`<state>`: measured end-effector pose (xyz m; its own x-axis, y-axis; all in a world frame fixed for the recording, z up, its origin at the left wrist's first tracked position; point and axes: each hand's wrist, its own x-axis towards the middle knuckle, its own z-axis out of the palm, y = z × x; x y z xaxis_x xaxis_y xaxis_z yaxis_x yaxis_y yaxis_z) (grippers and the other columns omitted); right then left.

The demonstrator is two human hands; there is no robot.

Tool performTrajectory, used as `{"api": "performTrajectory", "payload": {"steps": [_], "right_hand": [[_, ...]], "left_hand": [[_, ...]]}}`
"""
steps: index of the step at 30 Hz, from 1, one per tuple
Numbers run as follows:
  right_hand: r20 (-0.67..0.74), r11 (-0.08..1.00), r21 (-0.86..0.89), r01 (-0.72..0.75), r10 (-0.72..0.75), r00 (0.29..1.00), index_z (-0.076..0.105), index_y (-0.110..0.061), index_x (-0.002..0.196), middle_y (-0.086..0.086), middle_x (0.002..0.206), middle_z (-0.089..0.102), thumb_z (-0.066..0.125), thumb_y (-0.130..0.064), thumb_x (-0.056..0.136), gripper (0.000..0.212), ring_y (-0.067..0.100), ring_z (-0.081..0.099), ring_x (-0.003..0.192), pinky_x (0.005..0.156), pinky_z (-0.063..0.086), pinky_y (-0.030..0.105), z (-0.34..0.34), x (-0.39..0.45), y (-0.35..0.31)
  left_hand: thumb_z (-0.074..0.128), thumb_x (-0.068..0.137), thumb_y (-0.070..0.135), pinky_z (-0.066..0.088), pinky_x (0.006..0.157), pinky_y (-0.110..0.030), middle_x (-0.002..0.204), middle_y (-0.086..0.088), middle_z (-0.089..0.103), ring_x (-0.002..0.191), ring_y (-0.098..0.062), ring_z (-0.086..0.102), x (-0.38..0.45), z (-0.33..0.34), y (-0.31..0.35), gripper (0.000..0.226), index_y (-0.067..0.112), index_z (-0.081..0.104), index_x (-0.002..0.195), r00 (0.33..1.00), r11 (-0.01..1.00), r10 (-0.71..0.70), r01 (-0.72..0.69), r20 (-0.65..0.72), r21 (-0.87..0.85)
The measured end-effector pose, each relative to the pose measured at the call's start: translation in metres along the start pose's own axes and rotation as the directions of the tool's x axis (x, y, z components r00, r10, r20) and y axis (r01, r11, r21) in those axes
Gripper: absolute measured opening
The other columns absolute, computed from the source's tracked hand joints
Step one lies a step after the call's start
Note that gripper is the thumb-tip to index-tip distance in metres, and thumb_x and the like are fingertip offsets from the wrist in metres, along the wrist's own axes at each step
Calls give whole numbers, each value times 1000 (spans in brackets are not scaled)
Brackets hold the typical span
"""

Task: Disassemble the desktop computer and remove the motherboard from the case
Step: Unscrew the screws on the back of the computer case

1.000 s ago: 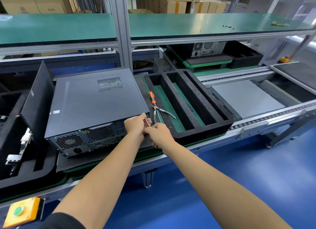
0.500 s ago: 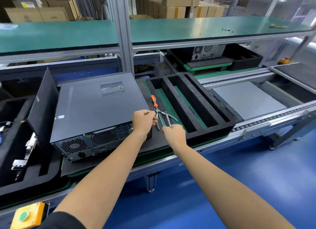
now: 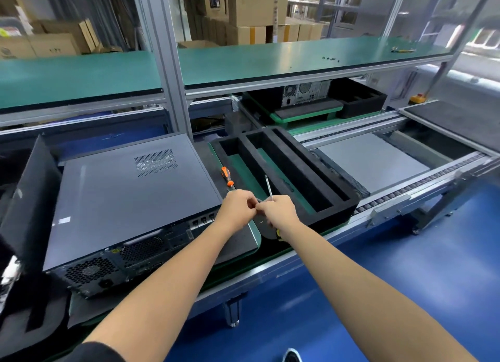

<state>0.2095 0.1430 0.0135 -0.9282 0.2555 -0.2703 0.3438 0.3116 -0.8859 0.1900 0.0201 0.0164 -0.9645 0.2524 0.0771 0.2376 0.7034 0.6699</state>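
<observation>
**Hands meet over tools beside a still-closed computer case**

Nearest the viewer, two bare forearms reach forward over the worktop [image 3: 273, 264] edge. Just right of the desktop computer [image 3: 130, 199], the left hand [image 3: 238, 209] and right hand [image 3: 278, 211] touch, fingers curled. The right grip holds a thin metal tool [image 3: 269, 186]; what the left pinches cannot be told. Past them, right of the computer, lies an orange-handled screwdriver [image 3: 226, 175], then a black foam tray [image 3: 303, 172]. The cover is on, motherboard unseen: disassembly appears barely begun.
</observation>
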Motion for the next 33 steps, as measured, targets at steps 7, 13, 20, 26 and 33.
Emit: {"api": "performTrajectory", "payload": {"steps": [7,13,20,26,33], "right_hand": [[102,924,-363,118,-87,991,50,-9,61,5,58,48,62,-7,70,15,19,37,50,48,31,23,-29,81,-2],[263,809,-550,205,-65,962,61,-4,77,7,66,55,63,-12,74,9,25,54,65,52,38,22,-41,134,3],[362,749,-606,267,-39,931,48,-8,65,3,58,46,58,-13,79,18,22,47,57,42,29,21,-45,165,-1],[375,745,-589,313,-91,922,35,-13,59,2,56,40,53,-9,77,26,16,34,46,38,23,21,-34,163,-28],[324,828,-454,328,-190,927,31,-12,59,3,57,39,50,-2,76,27,18,32,50,43,21,26,7,114,-79]], "left_hand": [[67,77,7,51,77,-35,94,-12,71,91,-28,63,64,31,13,14,7,71,90,991,991,-61,45,120,129],[66,79,5,52,74,-32,95,-14,71,90,-27,64,108,51,15,16,3,71,94,963,978,-157,121,217,173],[67,76,6,54,70,-32,87,-12,72,84,-25,66,133,62,15,12,5,73,85,944,966,-228,188,237,179],[53,73,-4,53,70,-36,91,-15,70,88,-30,64,137,37,14,24,2,71,87,954,961,-252,227,164,158],[53,77,-3,53,81,-38,98,-12,70,92,-27,63,106,-35,2,26,3,72,94,980,976,-199,198,1,90]]}}
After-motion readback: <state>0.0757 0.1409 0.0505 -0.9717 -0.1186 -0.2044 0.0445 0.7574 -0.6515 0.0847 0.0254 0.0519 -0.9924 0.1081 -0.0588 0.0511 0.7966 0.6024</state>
